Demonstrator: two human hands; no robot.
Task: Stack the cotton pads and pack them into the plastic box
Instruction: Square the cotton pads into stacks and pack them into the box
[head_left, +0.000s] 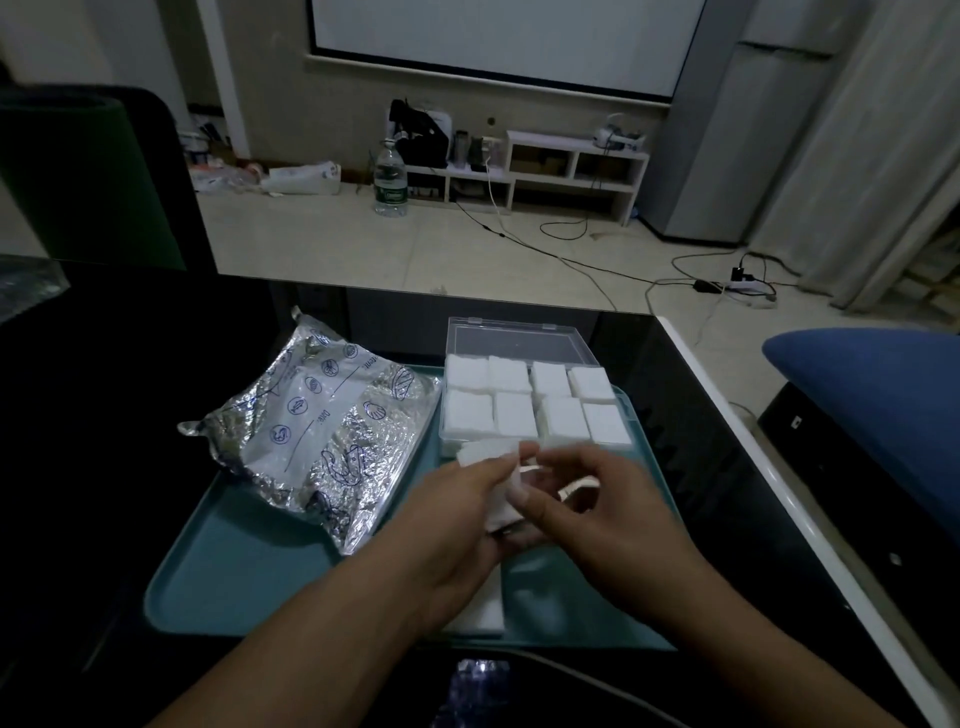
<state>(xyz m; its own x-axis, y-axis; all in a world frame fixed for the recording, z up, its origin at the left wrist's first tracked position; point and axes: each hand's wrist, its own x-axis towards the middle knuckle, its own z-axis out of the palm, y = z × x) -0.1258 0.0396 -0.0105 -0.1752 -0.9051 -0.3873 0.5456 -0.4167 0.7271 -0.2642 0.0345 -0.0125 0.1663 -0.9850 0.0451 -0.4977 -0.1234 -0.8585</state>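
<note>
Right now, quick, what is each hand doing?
Left hand: holding a stack of cotton pads.
Right hand: fingers curled on the same pads.

we see soft, matt white cotton pads (514, 413) in a clear, glossy plastic box (511, 340); at nine o'clock from it, a crinkled shiny foil bag (332, 436) on a smooth teal plastic tray (249, 571), glossy black table (104, 415) beneath.
</note>
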